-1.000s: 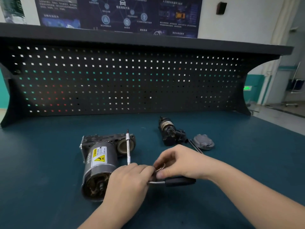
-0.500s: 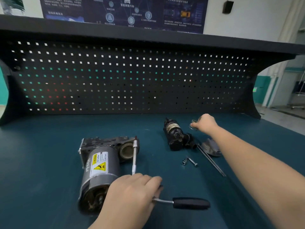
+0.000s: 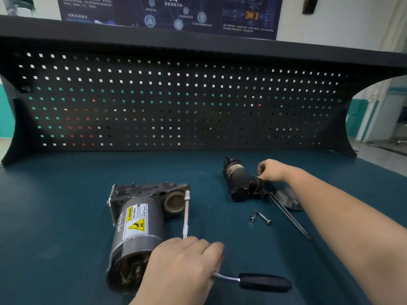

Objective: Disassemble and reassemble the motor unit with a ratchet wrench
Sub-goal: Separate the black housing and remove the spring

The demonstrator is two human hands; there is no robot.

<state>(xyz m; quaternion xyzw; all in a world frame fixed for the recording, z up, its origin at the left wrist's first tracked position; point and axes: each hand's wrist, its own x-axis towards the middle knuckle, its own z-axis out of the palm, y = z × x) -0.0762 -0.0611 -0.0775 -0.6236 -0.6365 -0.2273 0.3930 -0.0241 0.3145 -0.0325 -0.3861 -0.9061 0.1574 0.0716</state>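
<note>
Fingers of the left hand (image 3: 182, 267) curl over the ratchet wrench (image 3: 263, 281), hiding its head beside the motor unit (image 3: 137, 232) on the bench. Right hand (image 3: 272, 170) pinches something small, too blurred to identify, at the black motor part (image 3: 239, 180).

Low in the frame the left hand (image 3: 182, 267) covers the ratchet wrench (image 3: 263, 281) head beside the motor unit (image 3: 136, 230), while the right hand (image 3: 272, 170) pinches something small at the black motor part (image 3: 240, 181) mid-right.
</note>
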